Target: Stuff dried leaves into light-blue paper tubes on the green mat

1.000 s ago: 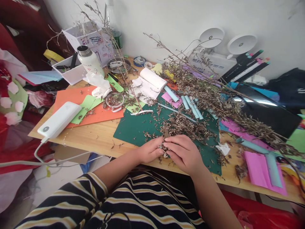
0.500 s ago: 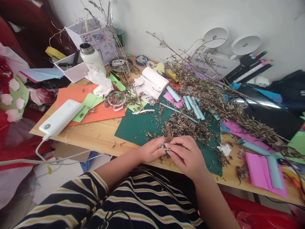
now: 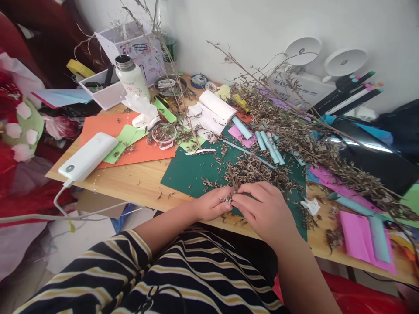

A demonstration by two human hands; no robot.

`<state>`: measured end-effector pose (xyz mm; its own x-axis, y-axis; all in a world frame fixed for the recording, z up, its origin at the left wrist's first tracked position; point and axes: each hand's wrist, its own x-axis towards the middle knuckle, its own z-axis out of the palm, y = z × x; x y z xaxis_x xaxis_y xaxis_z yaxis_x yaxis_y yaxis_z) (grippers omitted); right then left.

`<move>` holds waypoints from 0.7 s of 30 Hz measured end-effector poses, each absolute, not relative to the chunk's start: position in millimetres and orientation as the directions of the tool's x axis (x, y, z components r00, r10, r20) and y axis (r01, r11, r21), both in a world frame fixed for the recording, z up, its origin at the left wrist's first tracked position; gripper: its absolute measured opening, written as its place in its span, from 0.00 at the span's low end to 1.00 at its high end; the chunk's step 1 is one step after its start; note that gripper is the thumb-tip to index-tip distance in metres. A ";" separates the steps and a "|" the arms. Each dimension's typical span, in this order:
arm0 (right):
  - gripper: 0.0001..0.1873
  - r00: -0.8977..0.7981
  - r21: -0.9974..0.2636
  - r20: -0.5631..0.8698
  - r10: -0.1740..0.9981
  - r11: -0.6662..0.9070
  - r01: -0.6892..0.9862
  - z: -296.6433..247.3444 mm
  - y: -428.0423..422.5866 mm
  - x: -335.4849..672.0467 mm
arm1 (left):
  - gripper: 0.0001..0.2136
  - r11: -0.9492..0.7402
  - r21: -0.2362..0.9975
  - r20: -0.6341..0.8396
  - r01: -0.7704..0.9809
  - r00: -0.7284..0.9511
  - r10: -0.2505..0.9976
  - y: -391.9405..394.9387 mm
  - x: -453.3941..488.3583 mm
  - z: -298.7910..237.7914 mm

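Observation:
My left hand (image 3: 211, 203) and my right hand (image 3: 263, 209) meet at the near edge of a dark green cutting mat (image 3: 190, 170). Both pinch a small sprig of dried leaves (image 3: 230, 192) between their fingertips. Just beyond my fingers a heap of loose dried leaves (image 3: 255, 170) covers the mat. Long dried branches (image 3: 304, 139) lie across the table to the right.
On the wooden table (image 3: 131, 185) are a white power bank (image 3: 88, 156) with a cable, orange paper (image 3: 131, 141), a small glass dish (image 3: 163, 133), a white bottle (image 3: 132, 80), a paper roll (image 3: 218, 106), light blue paper tubes (image 3: 270, 146) and pink paper (image 3: 355, 229). A black tablet (image 3: 369, 155) lies at the right.
My hands have stayed together on the sprig with only small finger movements. The view has shifted slightly to the left and down.

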<state>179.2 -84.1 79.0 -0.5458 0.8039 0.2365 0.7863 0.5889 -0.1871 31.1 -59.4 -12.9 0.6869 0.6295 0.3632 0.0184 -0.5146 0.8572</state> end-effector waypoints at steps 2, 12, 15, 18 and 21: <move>0.09 -0.563 -0.139 0.211 0.799 0.595 0.792 79.6 -86.2 179.2 | 0.24 -0.491 0.871 0.360 -0.014 0.699 0.618 -58.7 31.1 -11.9; 0.09 -0.549 -0.261 0.150 0.822 0.568 0.780 77.0 -85.9 177.1 | 0.23 -0.476 0.870 0.431 -0.130 0.669 0.605 -58.3 32.4 -7.7; 0.08 -0.503 -0.359 0.280 0.818 0.575 0.736 66.4 -84.9 176.0 | 0.24 -0.459 0.882 0.406 -0.110 0.674 0.617 -58.5 32.2 -10.0; 0.05 -0.407 -0.436 0.368 0.836 0.541 0.719 57.5 -87.8 174.9 | 0.26 -0.457 0.885 0.387 -0.089 0.685 0.617 -58.5 32.0 -12.3; 0.08 -0.312 -0.492 0.401 0.861 0.490 0.720 53.3 -91.7 173.9 | 0.26 -0.451 0.891 0.363 -0.060 0.692 0.624 -58.3 32.0 -12.2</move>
